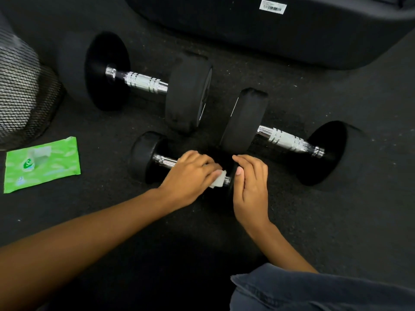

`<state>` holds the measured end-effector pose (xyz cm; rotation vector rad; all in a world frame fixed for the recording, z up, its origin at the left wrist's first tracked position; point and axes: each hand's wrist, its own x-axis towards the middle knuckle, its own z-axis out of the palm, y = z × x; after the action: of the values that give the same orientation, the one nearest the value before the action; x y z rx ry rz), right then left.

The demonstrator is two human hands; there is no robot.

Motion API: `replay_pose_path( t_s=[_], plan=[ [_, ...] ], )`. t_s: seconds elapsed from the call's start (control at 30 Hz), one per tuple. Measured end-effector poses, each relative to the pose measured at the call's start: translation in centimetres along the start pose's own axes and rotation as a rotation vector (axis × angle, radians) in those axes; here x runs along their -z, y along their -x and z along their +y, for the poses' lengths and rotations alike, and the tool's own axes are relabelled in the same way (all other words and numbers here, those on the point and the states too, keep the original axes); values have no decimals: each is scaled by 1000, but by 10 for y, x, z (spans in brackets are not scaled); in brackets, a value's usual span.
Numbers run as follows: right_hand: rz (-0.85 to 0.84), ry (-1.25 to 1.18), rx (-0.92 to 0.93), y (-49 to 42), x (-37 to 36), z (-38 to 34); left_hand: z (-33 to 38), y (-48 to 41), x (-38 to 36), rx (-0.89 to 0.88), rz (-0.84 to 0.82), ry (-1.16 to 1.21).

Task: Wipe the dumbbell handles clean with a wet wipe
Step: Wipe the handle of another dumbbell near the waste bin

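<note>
— hidden or cut off?
— right head of the small dumbbell (146, 157) mostly lost: black against the black floor (112, 212) and covered by the right hand (251, 185). middle of its chrome handle (165, 161) buried under the left hand (190, 173). wet wipe (219, 181) seen only as a crumpled white corner at the handle's right end.
— anything else hard to read?
— mesh bin (22, 93) far left of the small dumbbell, cut by the frame edge. black machine base (269, 37) beyond it, cut at the top, with a white label (272, 6) too small to read.
— grips?
— left hand closed over the handle, fingers curled, wipe pressed against the chrome. right hand curved over the rim of the right head, fingers bent round the top, thumb on the inner side. how tight, cannot tell.
— and around it?
— two larger dumbbells beyond the small one, one up-left (146, 83), one up-right (287, 140), handles bare. green wipe pack (42, 169) flat, well left of it. denim knee (325, 290) nearer than it, to the right.
</note>
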<state>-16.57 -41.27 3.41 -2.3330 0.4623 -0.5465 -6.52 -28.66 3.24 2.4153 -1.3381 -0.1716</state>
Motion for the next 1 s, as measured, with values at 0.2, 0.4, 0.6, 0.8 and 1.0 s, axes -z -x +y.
replay_pose_path(
  t_s=[0.2, 0.4, 0.6, 0.8, 1.0],
  plan=[
    [-7, -1, 9, 0, 1, 1, -17, 10, 11, -228, -50, 87],
    [-4, -1, -7, 0, 0, 1, -7, 6, 1, -225, 73, 33],
    [-8, 5, 1, 0, 1, 1, -1, 4, -7, -278, 132, -15],
    [9, -3, -5, 0, 0, 1, -8, 7, -5, -330, 178, -97],
    [7, -2, 15, -1, 0, 0, 1, 3, -6, -330, 97, -75]
  ],
)
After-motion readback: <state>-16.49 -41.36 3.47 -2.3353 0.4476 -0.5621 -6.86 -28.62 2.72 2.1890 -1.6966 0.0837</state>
